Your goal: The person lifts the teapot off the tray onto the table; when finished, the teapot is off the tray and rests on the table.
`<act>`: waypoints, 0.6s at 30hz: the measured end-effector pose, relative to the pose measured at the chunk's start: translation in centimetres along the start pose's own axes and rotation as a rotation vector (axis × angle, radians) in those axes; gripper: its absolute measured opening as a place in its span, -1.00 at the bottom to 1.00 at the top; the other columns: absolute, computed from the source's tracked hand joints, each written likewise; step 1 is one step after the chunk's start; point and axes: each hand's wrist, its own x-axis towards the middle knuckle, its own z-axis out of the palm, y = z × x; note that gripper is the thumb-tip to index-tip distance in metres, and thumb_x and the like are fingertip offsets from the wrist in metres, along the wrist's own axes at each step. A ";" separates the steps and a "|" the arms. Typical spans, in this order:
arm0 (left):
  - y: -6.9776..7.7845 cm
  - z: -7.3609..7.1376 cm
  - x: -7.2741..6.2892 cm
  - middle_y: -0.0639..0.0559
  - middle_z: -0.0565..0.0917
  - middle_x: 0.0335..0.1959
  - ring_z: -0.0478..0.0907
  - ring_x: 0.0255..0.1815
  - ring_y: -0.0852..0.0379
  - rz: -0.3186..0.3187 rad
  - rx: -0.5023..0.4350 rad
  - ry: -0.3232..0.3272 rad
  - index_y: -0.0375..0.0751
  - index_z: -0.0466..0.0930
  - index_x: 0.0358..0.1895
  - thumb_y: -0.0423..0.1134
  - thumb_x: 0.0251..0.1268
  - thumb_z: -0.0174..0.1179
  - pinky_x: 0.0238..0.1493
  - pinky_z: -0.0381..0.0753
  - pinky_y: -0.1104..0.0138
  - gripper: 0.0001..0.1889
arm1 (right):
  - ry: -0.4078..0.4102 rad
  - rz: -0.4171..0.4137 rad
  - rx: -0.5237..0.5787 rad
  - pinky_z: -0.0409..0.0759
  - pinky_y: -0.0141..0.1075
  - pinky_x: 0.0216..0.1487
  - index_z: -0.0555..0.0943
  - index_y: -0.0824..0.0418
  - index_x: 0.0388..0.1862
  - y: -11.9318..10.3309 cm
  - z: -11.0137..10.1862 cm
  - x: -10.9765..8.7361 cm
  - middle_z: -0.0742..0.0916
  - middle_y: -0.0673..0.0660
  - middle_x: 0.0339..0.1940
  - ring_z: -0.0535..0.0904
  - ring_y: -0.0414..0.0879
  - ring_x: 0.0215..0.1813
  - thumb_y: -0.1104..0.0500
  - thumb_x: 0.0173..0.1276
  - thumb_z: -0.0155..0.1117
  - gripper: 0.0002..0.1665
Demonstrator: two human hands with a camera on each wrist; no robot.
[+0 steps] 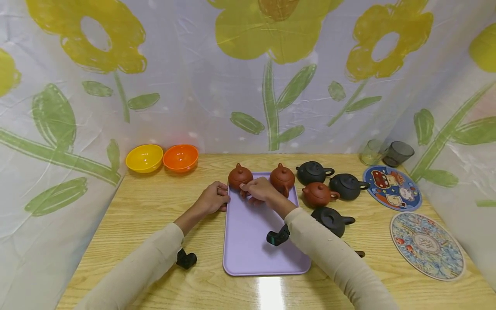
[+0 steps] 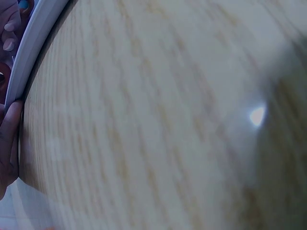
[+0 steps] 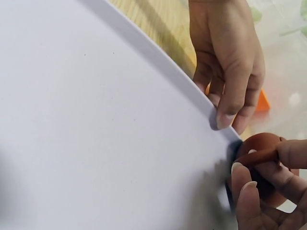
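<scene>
A lilac tray (image 1: pixel 255 241) lies on the wooden table with two red-brown clay teapots at its far end. My left hand (image 1: pixel 214 197) holds the tray's left rim near the far corner. In the right wrist view its thumb (image 3: pixel 224 120) laps over the rim, the other fingers outside. With my right hand (image 1: pixel 258 189) I grip the left teapot (image 1: pixel 239 175) by its handle (image 3: pixel 261 157), which points toward me. Beside it at the far right corner stands the second teapot (image 1: pixel 281 175). The left wrist view shows mostly tabletop, with the tray rim (image 2: pixel 29 48) at its left.
Right of the tray stand another red-brown teapot (image 1: pixel 317 194) and several black teapots (image 1: pixel 347 186), one mostly behind my right sleeve. Two round mats (image 1: pixel 426 245) and two glasses (image 1: pixel 399 153) are further right. A yellow bowl (image 1: pixel 144 158) and an orange bowl (image 1: pixel 181 158) stand far left.
</scene>
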 end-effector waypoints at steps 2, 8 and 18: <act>0.0 0.1 0.1 -0.25 0.52 -0.01 0.58 -0.23 0.06 0.000 0.000 -0.001 -0.35 0.38 0.20 -0.46 0.35 0.17 -0.35 0.78 0.31 -0.62 | 0.003 0.005 0.007 0.59 -0.38 -0.50 0.75 0.32 -0.22 0.0 0.0 0.0 0.78 0.13 -0.24 0.60 -0.15 -0.46 0.03 0.47 0.23 -0.64; 0.0 0.3 0.1 -0.25 0.53 -0.02 0.58 -0.27 0.07 -0.004 -0.003 0.002 -0.35 0.39 0.19 -0.46 0.35 0.18 -0.37 0.78 0.32 -0.62 | -0.005 0.003 0.034 0.61 -0.38 -0.48 0.73 0.35 -0.21 0.0 -0.2 -0.3 0.76 0.12 -0.27 0.65 -0.13 -0.44 0.04 0.48 0.22 -0.64; -0.2 0.2 0.2 -0.25 0.52 -0.02 0.58 -0.30 0.07 0.003 0.002 0.007 -0.36 0.39 0.17 -0.46 0.33 0.19 -0.38 0.77 0.32 -0.63 | -0.009 -0.029 0.056 0.65 -0.37 -0.42 0.71 0.38 -0.19 0.4 -1.2 -0.5 0.74 0.18 -0.31 0.66 -0.14 -0.43 0.12 0.47 0.23 -0.69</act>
